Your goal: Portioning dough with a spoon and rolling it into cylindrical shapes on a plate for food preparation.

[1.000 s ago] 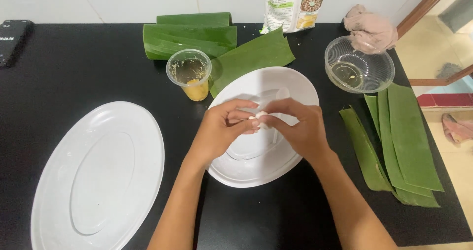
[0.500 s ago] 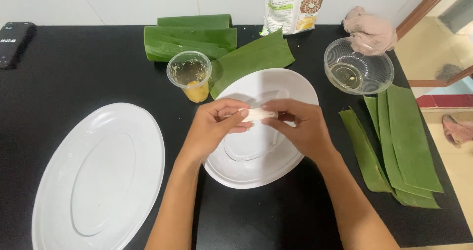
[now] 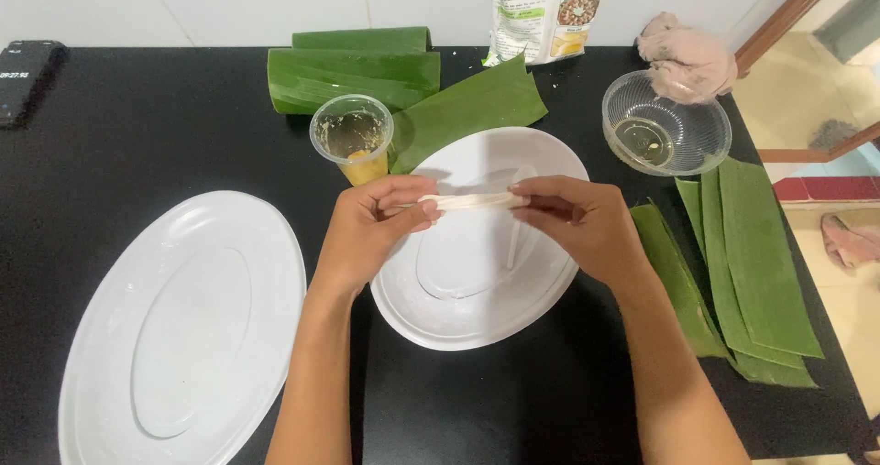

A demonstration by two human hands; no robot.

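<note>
Head cam view: my left hand point(image 3: 367, 231) and right hand point(image 3: 582, 227) pinch opposite ends of a white dough strip point(image 3: 472, 201), fingers closed on it, stretched over the round white plate point(image 3: 477, 309). I reckon even, gentle tension keeps it from tearing; banana leaf strips point(image 3: 752, 273) lie nearby.

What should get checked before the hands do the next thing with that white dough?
1. Both hands grip the dough strip: ok, left hand and right hand pinch its ends.
2. Strip in one piece: ok, no break shows.
3. Plate beneath to catch it: ok, the round white plate lies under the strip.
4. Plastic cup clear of the left hand: ok, apart, though close.
5. Leaf strips within reach: ok, likely, beside the right forearm.
6. Dough stickiness: cannot tell.
</note>
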